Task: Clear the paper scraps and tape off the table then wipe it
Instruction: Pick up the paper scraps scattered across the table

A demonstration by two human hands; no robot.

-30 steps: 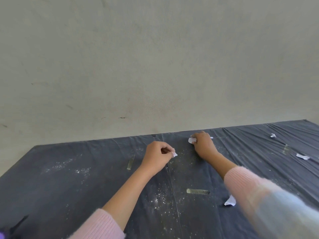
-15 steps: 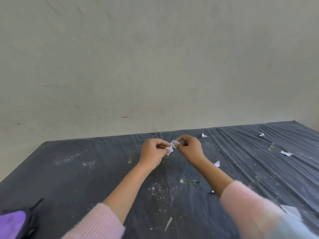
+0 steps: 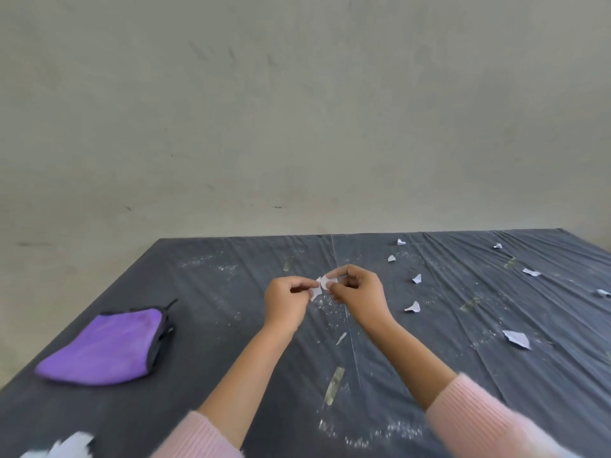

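Scrap held between your hands
Your left hand point(image 3: 285, 300) and right hand point(image 3: 358, 294) both pinch one paper scrap point(image 3: 322, 285) above the table point(image 3: 215, 325).

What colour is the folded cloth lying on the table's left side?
The cloth is purple with dark edging, seen in the head view.

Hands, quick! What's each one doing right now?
Left hand: pinches paper scraps.
Right hand: pinches the same scraps from the other side.
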